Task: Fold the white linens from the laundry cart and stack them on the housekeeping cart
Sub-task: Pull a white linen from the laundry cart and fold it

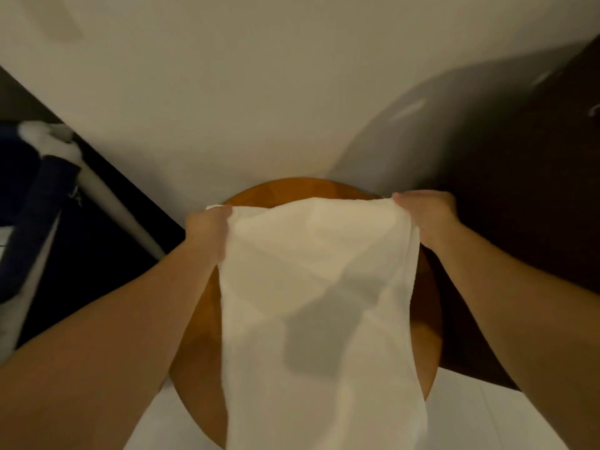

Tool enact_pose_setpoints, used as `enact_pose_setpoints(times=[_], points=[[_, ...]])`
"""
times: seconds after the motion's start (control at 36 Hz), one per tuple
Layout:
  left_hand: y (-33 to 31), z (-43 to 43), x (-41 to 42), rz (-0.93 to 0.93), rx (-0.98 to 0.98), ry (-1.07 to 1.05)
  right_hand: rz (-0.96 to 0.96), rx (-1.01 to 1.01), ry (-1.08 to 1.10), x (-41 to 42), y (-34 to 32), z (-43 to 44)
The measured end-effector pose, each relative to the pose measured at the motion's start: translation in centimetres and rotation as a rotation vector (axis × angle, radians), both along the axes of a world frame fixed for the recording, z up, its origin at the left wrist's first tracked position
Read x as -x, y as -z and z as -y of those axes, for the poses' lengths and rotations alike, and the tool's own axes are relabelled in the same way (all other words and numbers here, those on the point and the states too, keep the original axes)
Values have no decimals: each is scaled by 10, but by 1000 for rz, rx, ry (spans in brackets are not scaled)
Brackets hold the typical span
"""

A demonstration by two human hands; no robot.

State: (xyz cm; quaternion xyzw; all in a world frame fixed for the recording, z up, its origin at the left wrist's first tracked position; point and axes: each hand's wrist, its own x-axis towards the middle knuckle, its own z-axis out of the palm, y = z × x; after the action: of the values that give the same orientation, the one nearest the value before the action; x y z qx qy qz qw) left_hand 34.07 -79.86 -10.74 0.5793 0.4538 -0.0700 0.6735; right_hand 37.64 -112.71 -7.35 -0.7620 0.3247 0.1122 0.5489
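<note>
A: Where is the white linen (318,287) now?

B: It hangs in the middle, in front of the person, over a round wooden table (292,190). Its far edge is stretched between the two hands. The rest falls toward the near side and leaves the picture at the bottom.

A: How do the hands hold it?

B: The left hand (207,228) pinches the far left corner with curled fingers, and a small tip of cloth sticks out past it. The right hand (425,219) grips the far right corner in the same way. Both forearms are bare.

A: What stands around?

B: At the left there is a laundry cart (32,196) with dark blue fabric and a white tube frame (110,203). A pale wall (259,92) is behind the table. The floor (519,190) on the right is dark. Whether the linen touches the table top, I cannot tell.
</note>
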Motion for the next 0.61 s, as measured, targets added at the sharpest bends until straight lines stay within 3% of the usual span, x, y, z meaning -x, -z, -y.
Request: enact_pose_setpoints(times=[0.03, 0.08, 0.19, 0.22, 0.33, 0.47, 0.61], points=[[-13, 2, 7, 39, -39, -26, -10, 199, -59, 8, -14, 0], [-49, 5, 24, 102, -210, 23, 50, 551, -382, 20, -50, 2], [-130, 6, 63, 238, -377, 23, 191, 575, -358, 61, -124, 17], [-154, 7, 75, 281, -407, 22, 246, 520, -340, 73, -141, 18], [-260, 15, 127, 478, -448, -28, 372, -75, -81, 110, -242, 16], [-395, 15, 191, 720, -550, -6, 617, -198, -103, 167, -363, 22], [-510, 17, 241, 918, -532, -26, 852, -276, -65, 216, -466, 28]])
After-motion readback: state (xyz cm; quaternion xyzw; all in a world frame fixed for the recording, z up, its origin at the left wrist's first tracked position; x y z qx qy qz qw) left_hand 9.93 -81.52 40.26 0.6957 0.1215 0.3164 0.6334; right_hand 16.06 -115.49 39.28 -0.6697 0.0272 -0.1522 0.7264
